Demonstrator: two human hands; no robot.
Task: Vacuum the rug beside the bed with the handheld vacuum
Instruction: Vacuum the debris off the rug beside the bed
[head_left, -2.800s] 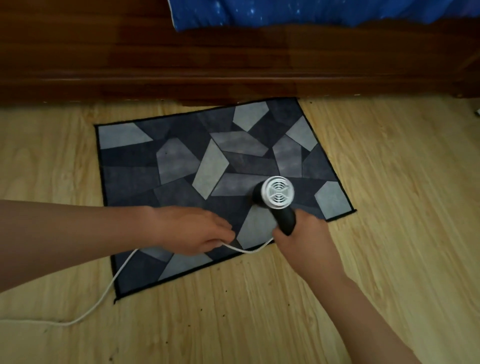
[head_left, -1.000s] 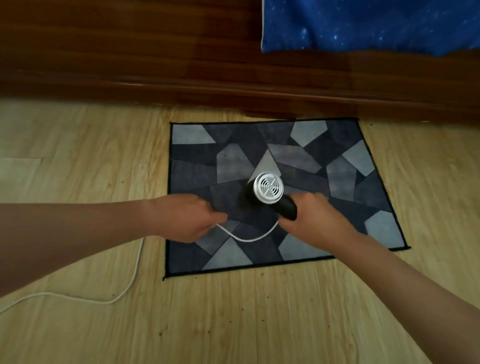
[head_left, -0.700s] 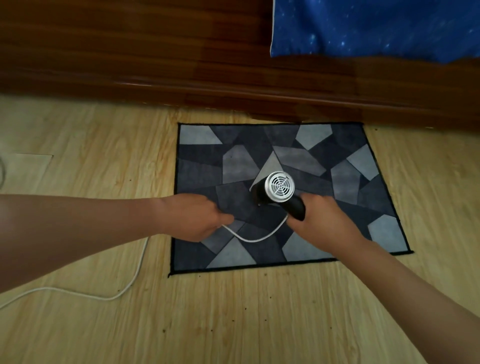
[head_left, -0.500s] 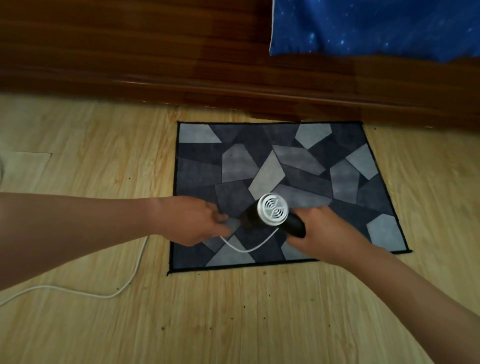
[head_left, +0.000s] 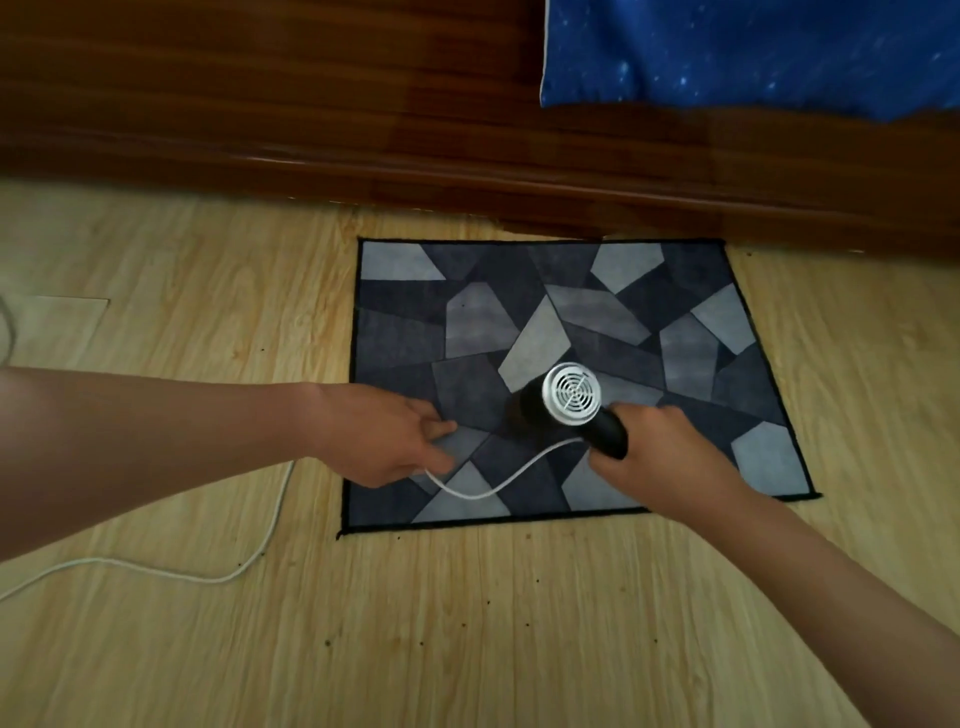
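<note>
A small rug (head_left: 483, 322) patterned in grey and dark blue shards lies on the wooden floor beside the bed frame. My right hand (head_left: 660, 457) grips the black handle of the handheld vacuum (head_left: 571, 400), whose round white grille faces up at me; its nozzle end points down at the rug's middle and is hidden under the body. My left hand (head_left: 384, 441) holds the white cord (head_left: 493, 480) over the rug's near left part. From there the cord loops to the vacuum handle.
The dark wooden bed frame (head_left: 363, 130) runs across the top, with a blue starry sheet (head_left: 748, 52) hanging at the upper right. The cord's slack (head_left: 218, 571) trails left over the floor. Small dark specks dot the floorboards (head_left: 467, 623) near me.
The vacuum has slid back up and a little right, towards the rug's middle, after a pull towards the near edge. My left hand stayed beside it holding the cord.
</note>
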